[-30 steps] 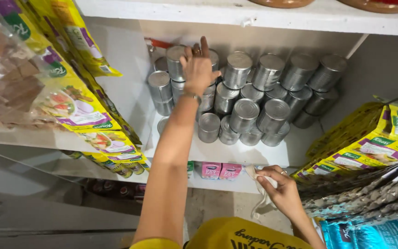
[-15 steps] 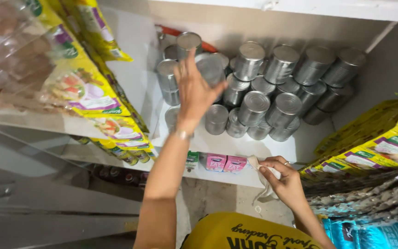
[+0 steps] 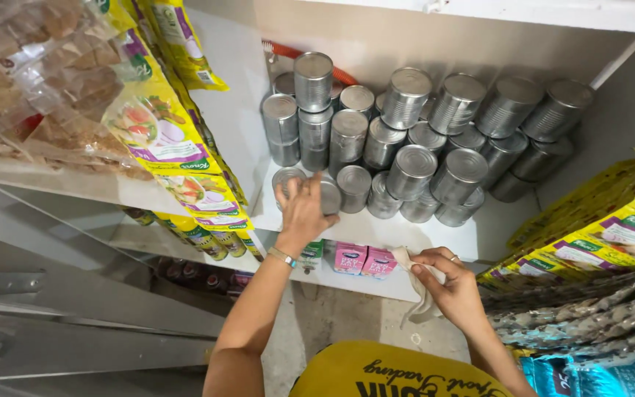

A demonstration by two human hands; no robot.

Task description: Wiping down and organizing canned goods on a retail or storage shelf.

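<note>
At eleven o'clock from the right hand [image 3: 453, 290], which pinches a pale cloth [image 3: 414, 294], the left hand [image 3: 303, 213] clasps a silver can [image 3: 288, 180].

shiny metal tins [image 3: 411, 170], soft cloth [image 3: 419, 294]

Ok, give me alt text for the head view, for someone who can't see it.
The left hand grips a can at the front of stacked silver cans on a white shelf, while the right hand holds a cloth at the shelf's edge. Yellow packets hang at left, and more are stacked at right.
</note>
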